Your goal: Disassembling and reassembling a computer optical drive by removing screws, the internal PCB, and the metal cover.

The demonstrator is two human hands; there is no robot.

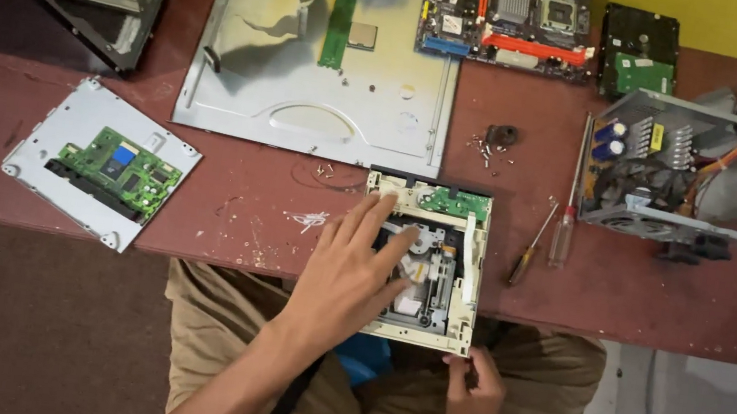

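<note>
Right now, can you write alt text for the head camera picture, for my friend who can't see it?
A person's left hand lies flat on an opened cream disc drive at the edge of a dark red table, while the right hand grips its near corner. Around it lie two screwdrivers, a motherboard, a power supply and a metal plate with a green circuit board.

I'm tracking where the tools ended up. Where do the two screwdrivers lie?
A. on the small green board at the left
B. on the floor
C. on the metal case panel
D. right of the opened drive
D: the screwdrivers lie on the table between the opened drive and the power supply.
</note>
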